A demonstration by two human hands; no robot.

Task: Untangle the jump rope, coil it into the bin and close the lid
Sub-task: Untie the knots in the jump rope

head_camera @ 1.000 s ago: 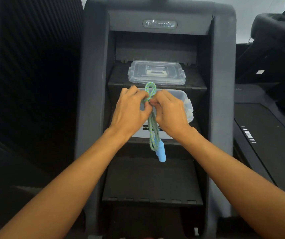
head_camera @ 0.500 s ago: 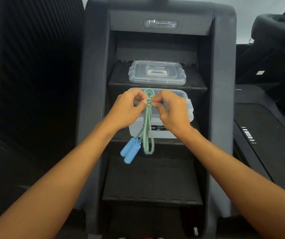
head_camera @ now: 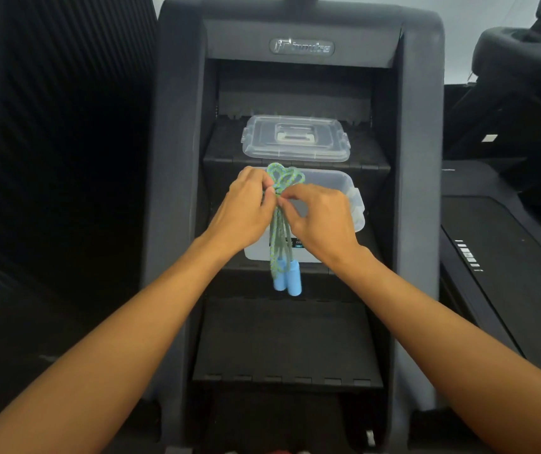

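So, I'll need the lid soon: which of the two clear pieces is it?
The flat lid on the upper shelf, with a handle on top; the deeper bin sits one shelf below.

Gym floor, I'd say: I'm facing a stair-climber (head_camera: 177, 158) with black ribbed steps (head_camera: 288, 342), a treadmill (head_camera: 508, 257) on my right, and another dark machine (head_camera: 49, 158) on my left.

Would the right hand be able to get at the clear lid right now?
Probably yes, once it lets go: the right hand pinches the jump rope, but the lid lies uncovered just beyond it.
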